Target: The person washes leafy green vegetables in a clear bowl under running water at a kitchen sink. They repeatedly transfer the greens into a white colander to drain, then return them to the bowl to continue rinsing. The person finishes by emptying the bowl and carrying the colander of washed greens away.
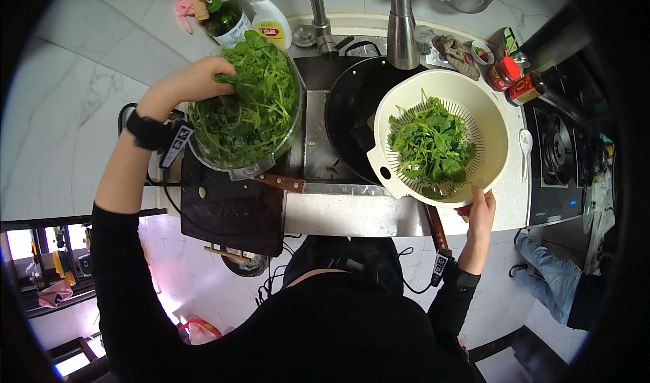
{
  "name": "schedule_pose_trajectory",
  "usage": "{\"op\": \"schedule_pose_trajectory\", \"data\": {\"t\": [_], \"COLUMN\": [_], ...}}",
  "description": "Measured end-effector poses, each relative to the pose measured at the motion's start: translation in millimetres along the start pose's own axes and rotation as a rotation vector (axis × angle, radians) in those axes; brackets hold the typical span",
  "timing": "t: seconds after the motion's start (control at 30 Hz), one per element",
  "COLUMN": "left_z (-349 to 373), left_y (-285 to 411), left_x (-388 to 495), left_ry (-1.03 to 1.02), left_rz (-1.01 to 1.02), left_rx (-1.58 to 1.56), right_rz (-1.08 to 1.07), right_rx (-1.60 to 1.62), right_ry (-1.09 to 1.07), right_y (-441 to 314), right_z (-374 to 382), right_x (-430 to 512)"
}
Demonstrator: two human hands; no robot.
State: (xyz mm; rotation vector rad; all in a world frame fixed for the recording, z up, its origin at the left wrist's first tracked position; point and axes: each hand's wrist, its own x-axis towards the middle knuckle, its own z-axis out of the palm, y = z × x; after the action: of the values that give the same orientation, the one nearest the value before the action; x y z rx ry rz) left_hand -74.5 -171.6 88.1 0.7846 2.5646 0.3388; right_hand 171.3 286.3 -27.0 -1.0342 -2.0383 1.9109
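Note:
A large clear bowl (252, 171) at the left is heaped with leafy greens (254, 93), and water shows among the stems. My left hand (198, 80) reaches over its left side, fingers curled on some of the greens; the fingertips are partly hidden by leaves. At the right, my right hand (480, 210) grips the near rim of a cream plastic colander (490, 129), thumb on top. Inside the colander lies a smaller pile of the same greens (434, 147). The colander overlaps a black wok (350, 124) in the sink.
The tap (403, 38) hangs over the wok. A dark cutting board (228, 205) and a riveted wooden handle (284, 182) lie under the bowl's near side. Bottles, a red-lidded jar (502, 73) and a white spoon (525, 147) border the stove (553, 154). Another person's legs (551, 276) show at right.

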Motion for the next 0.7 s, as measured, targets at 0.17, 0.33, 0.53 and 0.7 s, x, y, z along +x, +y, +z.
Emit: {"op": "schedule_pose_trajectory", "data": {"t": [0.17,0.33,0.53,0.7], "left_z": [-0.5,38.1,61.6,55.6], "left_y": [24.1,36.7,15.8,-2.9], "left_x": [-18.3,43.2,69.1,45.7], "left_ry": [0.018,0.127,0.187,0.131], "left_rz": [-0.122,-0.291,-0.23,-0.326], "left_rx": [0.201,-0.041,-0.027,-0.495], "right_rz": [0.025,0.003,-0.008,-0.005], "right_rx": [-0.013,-0.012,0.008,-0.002], "right_ry": [-0.01,-0.049,-0.036,-0.049], "right_y": [-3.4,-5.1,-0.9,-2.2], "right_z": [10.2,19.9,27.0,24.2], "right_x": [-2.6,-1.7,4.8,4.2]}}
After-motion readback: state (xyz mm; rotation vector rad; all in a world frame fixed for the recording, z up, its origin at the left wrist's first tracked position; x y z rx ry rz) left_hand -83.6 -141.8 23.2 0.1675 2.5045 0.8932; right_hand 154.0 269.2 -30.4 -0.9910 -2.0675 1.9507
